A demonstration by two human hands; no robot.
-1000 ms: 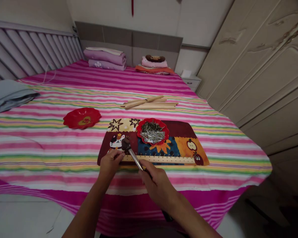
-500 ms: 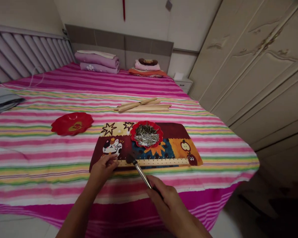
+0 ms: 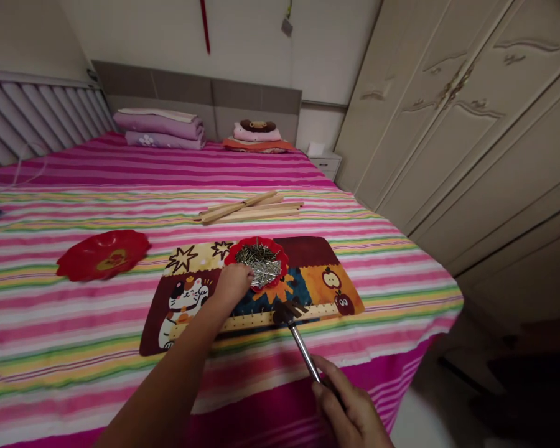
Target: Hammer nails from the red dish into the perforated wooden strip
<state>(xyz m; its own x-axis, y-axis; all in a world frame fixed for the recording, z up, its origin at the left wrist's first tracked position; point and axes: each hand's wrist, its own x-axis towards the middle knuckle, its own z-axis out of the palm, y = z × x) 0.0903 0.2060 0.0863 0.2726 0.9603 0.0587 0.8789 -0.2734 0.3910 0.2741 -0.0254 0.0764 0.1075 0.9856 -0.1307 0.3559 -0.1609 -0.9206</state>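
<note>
A patchwork mat (image 3: pixel 317 252) with a cat picture lies on the striped bed. On it rest a long wooden strip (image 3: pixel 256 320) studded with nails and a red dish of nails (image 3: pixel 261 262). My left hand (image 3: pixel 233 283) reaches to the dish's near left edge, fingers curled at the nail pile; whether it holds a nail is hidden. My right hand (image 3: pixel 350 414) grips the handle of a claw hammer (image 3: pixel 290 317), whose dark head rests over the strip's right half.
An empty red dish (image 3: pixel 103 254) sits to the left on the striped bedspread (image 3: pixel 121 186). Several wooden slats (image 3: pixel 249 208) lie beyond the mat. Folded bedding (image 3: pixel 161 127) and a plush toy (image 3: pixel 257 127) are at the headboard. A wardrobe (image 3: pixel 471 124) stands on the right.
My left hand left the strip's left end and moved up to the dish of nails. The hammer head swung right along the strip. The camera view shifted right.
</note>
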